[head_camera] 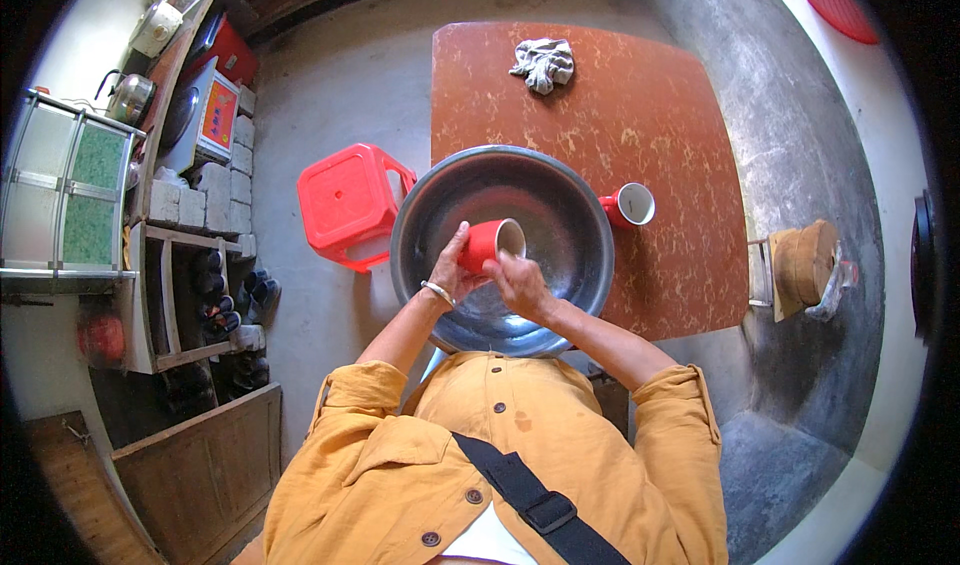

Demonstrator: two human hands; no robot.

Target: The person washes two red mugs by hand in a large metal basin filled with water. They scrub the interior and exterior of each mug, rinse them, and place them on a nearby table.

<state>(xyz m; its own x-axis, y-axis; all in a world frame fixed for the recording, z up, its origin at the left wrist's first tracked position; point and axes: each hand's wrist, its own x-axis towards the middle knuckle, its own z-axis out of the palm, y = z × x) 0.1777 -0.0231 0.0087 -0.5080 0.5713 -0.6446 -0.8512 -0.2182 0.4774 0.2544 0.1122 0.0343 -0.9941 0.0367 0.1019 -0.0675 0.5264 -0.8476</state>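
Over a large metal basin (pixel 570 212), my left hand (pixel 454 269) grips a red mug (pixel 480 244) around its outer side. The mug lies tilted, its white inside facing right. My right hand (pixel 521 287) is at the mug's mouth, with its fingers bent at or inside the rim; whether it holds anything there is hidden. To the right of the basin, a second red mug (pixel 632 205) with a white inside stands on the table, its handle towards the basin. Water in the basin cannot be made out for certain.
The basin overlaps the near left part of a reddish-brown table (pixel 675 265). A crumpled grey cloth (pixel 543 64) lies at the table's far side. Left of the basin stands a red plastic stool (pixel 349 201). Shelves with shoes (pixel 219 317) line the left wall. A wooden stool (pixel 806 269) is at right.
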